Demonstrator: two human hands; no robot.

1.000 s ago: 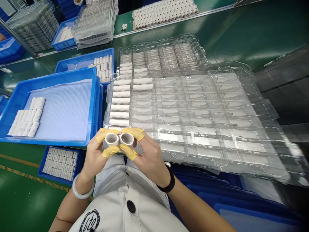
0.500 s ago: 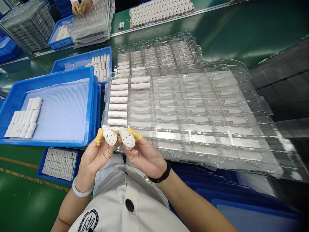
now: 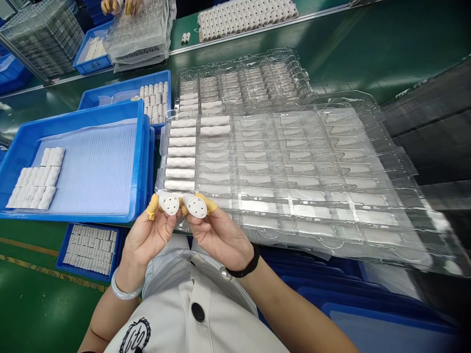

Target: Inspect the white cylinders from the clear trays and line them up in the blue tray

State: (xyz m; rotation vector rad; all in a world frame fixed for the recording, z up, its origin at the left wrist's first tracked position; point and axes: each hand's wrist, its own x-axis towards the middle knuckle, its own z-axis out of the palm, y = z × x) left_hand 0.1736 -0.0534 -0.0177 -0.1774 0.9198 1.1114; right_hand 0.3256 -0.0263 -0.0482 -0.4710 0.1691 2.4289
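My left hand grips a white cylindrical part, its round end with small dark holes facing me. A second part of the same kind is in my right hand, held side by side with the first. Yellow finger cots cover some of my fingertips. Both hands are above the near edge of a clear plastic tray. In that tray, white cylinders fill most of the left column, and a couple lie at the top of the second column.
On the left stands a blue bin with several white cylinders on a liner. Behind it is another blue bin. A lower blue bin holds packed cylinders. Across the line, a co-worker's gloved hands touch stacked clear trays.
Both parts have tipped so their holed ends face me more squarely, rising slightly. The co-worker's hands have shifted up toward the frame's top edge.
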